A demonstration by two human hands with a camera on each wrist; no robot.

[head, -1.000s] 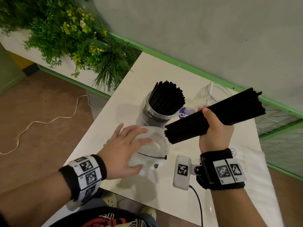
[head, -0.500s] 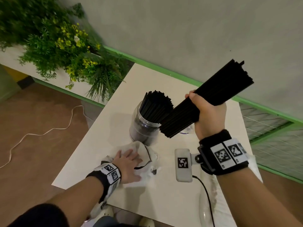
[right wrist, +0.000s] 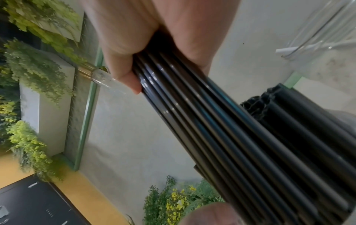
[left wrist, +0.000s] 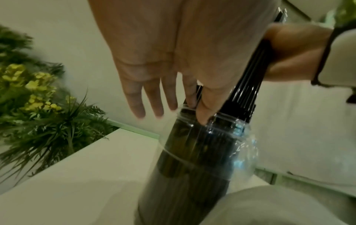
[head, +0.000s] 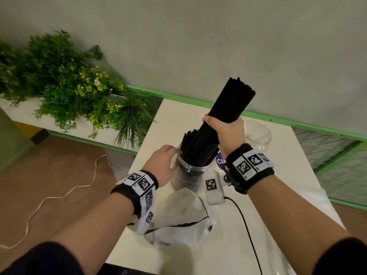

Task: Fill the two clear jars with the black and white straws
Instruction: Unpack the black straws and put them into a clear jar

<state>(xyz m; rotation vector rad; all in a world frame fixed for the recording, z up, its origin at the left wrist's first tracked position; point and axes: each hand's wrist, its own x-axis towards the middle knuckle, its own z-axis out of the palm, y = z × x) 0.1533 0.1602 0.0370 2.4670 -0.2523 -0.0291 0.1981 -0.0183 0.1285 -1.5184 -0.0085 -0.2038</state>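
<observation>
- Since a moment ago, the left hand (head: pixel 163 162) has left the crumpled plastic bag (head: pixel 179 217) and moved up to the near jar (head: pixel 191 175).
- Its grip is open: straight fingers (left wrist: pixel 205 112) touch the jar's rim.
- Right hand (head: pixel 228 133) is wrapped tight around a bundle of black straws (head: pixel 224 114), its lower end over the straw-filled jar.
- Second jar (head: pixel 258 133) stands empty behind on the table (head: pixel 288 185).

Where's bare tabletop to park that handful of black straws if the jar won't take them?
Bare table at the far left corner, between the plants and the full jar; also the near right edge, right of the black cable. Crowded centre: left hand at the jar, right hand gripping the straw bundle, empty jar, crumpled plastic bag.
</observation>
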